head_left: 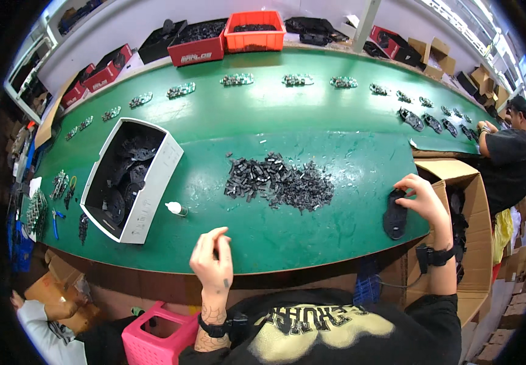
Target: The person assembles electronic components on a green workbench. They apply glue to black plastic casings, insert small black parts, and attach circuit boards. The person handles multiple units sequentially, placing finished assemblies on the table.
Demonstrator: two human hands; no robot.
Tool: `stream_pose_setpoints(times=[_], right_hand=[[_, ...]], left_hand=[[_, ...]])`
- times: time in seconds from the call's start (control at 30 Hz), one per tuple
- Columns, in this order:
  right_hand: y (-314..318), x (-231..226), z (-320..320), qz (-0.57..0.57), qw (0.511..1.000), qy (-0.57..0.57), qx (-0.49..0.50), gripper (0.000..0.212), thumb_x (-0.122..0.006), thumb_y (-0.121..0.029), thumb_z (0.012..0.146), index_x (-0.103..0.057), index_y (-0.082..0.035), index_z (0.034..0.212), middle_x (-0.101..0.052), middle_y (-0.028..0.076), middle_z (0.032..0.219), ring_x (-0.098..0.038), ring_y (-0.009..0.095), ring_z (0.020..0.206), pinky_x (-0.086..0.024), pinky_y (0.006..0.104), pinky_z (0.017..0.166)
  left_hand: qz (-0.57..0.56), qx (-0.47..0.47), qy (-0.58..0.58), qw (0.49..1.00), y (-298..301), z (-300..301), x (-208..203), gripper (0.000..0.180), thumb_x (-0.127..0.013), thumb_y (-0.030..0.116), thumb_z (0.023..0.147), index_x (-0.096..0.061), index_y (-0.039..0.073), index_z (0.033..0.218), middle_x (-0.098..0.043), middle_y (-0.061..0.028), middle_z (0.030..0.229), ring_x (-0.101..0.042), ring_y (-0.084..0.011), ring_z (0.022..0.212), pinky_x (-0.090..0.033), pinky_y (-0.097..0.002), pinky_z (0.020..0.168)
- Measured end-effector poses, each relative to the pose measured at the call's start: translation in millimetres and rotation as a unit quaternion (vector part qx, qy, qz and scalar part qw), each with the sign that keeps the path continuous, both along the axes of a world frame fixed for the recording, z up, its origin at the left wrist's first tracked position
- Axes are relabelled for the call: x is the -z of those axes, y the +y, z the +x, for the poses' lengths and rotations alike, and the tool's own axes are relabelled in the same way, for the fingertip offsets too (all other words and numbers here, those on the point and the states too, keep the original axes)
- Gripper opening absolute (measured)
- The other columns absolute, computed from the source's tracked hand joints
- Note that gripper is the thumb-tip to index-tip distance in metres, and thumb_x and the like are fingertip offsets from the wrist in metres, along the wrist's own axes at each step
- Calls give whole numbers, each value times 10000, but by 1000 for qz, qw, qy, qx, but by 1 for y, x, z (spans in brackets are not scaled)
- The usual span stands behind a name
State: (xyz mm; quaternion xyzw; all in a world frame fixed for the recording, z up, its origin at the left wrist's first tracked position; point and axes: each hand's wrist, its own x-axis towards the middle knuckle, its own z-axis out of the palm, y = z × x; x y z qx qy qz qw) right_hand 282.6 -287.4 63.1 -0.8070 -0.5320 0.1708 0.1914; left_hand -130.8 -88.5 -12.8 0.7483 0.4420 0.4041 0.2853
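Note:
My right hand (pixel 426 202) is at the table's right edge, its thumb and fingers closed on the upper end of a black plastic shell (pixel 395 220). The shell is long and rounded and lies flat. Over the front edge, my left hand (pixel 211 258) is raised with its fingers curled toward the thumb in a pinch; anything between the fingertips is too small or hidden to see. Ahead of both hands lies a pile of small black plastic pieces (pixel 275 181). Left of the pile, a small white bottle (pixel 176 208) rests near the grey box.
A grey-white box (pixel 162 176) of black parts stands on the green table (pixel 263 243). Circuit boards (pixel 237 79) line the far side, with red bins (pixel 255 30) behind. An open cardboard box (pixel 473 243) adjoins the right edge. Pliers (pixel 55 225) lie far left. A co-worker (pixel 509 155) sits right.

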Motion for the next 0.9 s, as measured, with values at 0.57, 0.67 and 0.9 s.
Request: stream_pose_setpoints(times=[0.57, 0.67, 0.9], right_hand=[[181, 59, -51, 176, 958, 212, -83, 226, -731, -135, 763, -725, -57, 975, -668, 64, 856, -615, 140, 775, -493, 268, 719], [185, 58, -58, 161, 966, 186, -74, 206, -738, -123, 747, -734, -60, 943, -657, 63, 851, -613, 150, 766, -490, 267, 705], [189, 53, -63, 166, 969, 158, -90, 155, -733, -91, 740, -731, -47, 889, -613, 39, 812, -582, 143, 751, -461, 278, 673]], left_hand=[[-263, 288, -370, 843, 90, 128, -24, 368, -555, 83, 862, -510, -21, 1212, -619, -90, 1101, -607, -158, 967, -490, -298, 868], [-307, 281, -382, 825, 93, 128, -17, 377, -549, 91, 857, -501, -25, 1212, -618, -88, 1085, -606, -157, 956, -491, -294, 857], [-261, 281, -356, 853, 96, 135, -17, 362, -551, 81, 864, -496, -25, 1206, -610, -82, 1079, -601, -145, 935, -492, -276, 836]])
